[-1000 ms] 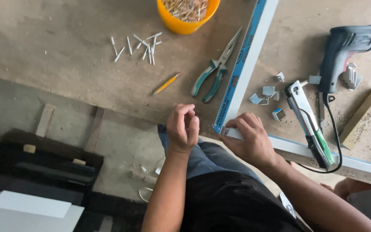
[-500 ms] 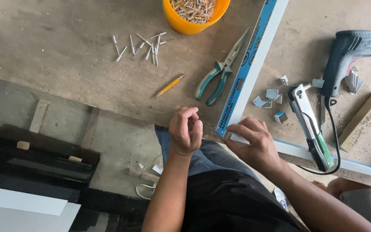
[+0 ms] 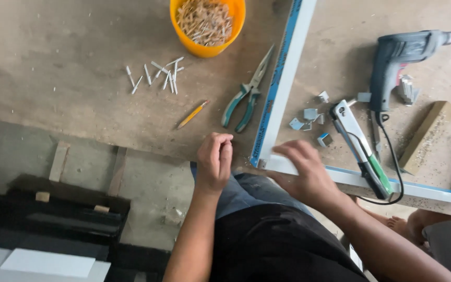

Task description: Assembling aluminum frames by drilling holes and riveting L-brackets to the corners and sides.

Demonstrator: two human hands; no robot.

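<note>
Head camera looked down: right hand [image 3: 306, 175] lay flat, fingers spread, pinning the white frame's corner [image 3: 280, 163] steady on the workbench [image 3: 79, 104]. Left hand [image 3: 214, 162] hovered beside it, fingertips pinched; whether they held anything was unclear. Pliers [image 3: 246, 94] lay near.

White metal frame [image 3: 283, 99] with blue-taped edges lies flat on the board; its near corner sits under the right hand [image 3: 304, 175], one rail running far, the other right.

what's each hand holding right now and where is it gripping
The right hand presses on the corner of the white frame. The left hand is curled with its fingertips pinched together; whether it holds anything small cannot be told.
</note>
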